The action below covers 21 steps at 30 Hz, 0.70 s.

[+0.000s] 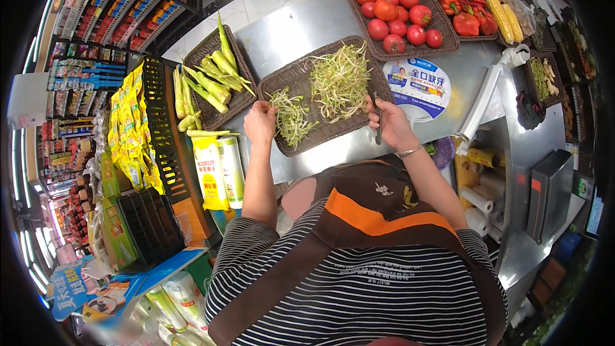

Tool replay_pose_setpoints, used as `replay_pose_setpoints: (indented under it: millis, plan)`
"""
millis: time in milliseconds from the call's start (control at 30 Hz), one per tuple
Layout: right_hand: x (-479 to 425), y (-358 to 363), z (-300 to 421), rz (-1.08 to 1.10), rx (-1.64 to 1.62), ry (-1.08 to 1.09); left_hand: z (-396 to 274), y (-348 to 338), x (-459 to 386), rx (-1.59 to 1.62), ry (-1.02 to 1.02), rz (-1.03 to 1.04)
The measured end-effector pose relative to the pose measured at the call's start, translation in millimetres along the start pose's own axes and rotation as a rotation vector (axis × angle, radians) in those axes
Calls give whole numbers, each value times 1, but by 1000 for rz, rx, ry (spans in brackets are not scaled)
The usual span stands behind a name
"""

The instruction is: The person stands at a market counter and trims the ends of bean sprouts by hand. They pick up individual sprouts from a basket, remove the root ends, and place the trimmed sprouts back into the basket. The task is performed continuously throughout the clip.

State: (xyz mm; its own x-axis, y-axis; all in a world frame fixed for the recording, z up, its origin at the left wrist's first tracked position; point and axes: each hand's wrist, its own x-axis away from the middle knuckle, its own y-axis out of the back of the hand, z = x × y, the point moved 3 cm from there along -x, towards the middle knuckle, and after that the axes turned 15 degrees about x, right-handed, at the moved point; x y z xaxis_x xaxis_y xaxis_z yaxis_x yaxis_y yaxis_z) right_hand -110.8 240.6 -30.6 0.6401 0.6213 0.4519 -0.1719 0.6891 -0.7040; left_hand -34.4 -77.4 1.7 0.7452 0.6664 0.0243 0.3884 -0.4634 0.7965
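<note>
A brown woven basket lies on the steel counter before me with two heaps of sprouts in it. The larger heap of sprouts fills its right part, and a smaller heap of sprouts lies at its left end. At the left rim, my left hand has its thumb and fingertips pinched on the edge of the smaller heap. By the right rim, my right hand is closed around a slim dark tool, which looks like a small knife; its tip is hard to make out.
Left of the sprouts sits a basket of peeled green stalks. Tomatoes fill a basket behind; peppers and corn cobs lie farther right. A round printed sheet and a plastic film roll lie to the right. Yellow packets hang left.
</note>
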Motion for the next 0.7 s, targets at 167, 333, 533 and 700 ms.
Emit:
replay_pose_setpoints:
  millis: [167, 333, 533, 700]
  plan:
    - [1, 12, -6, -1, -63, -21, -18, -8, 6, -14, -213, -139]
    - [8, 6, -8, -51, -228, -90, -53, -57, 31, 237, -259, 124]
    - [21, 3, -10, -39, -187, -145, -68, -123, 40, 252, -50, 270]
    - [22, 4, -10, -33, -166, -96, -61, -134, 39, 359, 56, 223]
